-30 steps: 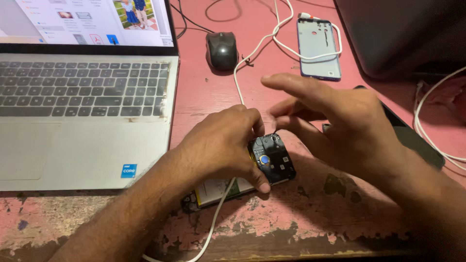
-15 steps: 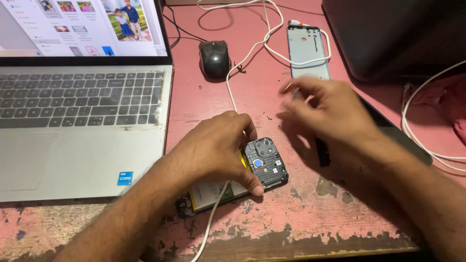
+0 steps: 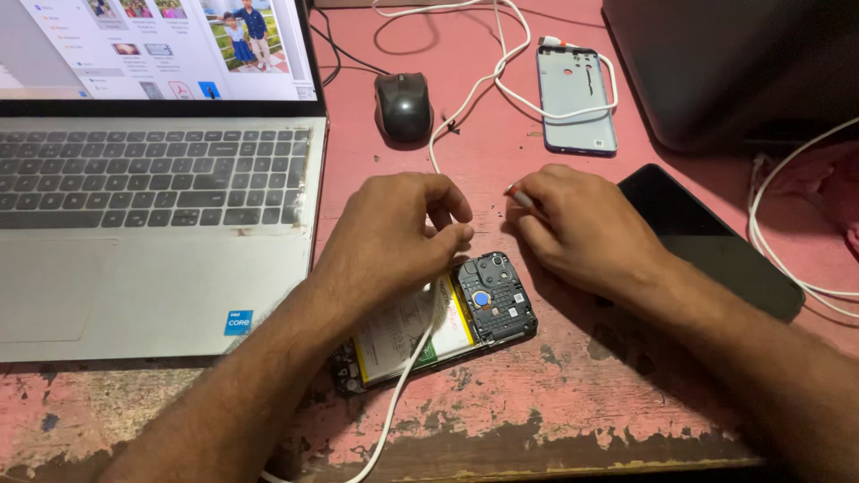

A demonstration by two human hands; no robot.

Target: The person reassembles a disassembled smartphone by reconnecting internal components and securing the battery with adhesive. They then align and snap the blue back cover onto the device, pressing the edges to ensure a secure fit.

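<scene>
While the left hand point(image 3: 394, 237) rests loosely curled on the opened phone point(image 3: 443, 322), the right hand point(image 3: 582, 228) pinches a small tool point(image 3: 521, 199) above the pink surface point(image 3: 573, 394).

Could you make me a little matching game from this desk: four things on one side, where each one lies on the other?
Things:
1 mouse
2 laptop
3 back cover
4 opened phone

Places:
A under the left hand
B far left of the table
C top right, a white cable across it
D above the hands, beside the laptop screen

Pairs: 1-D, 2-B, 3-C, 4-A
</scene>
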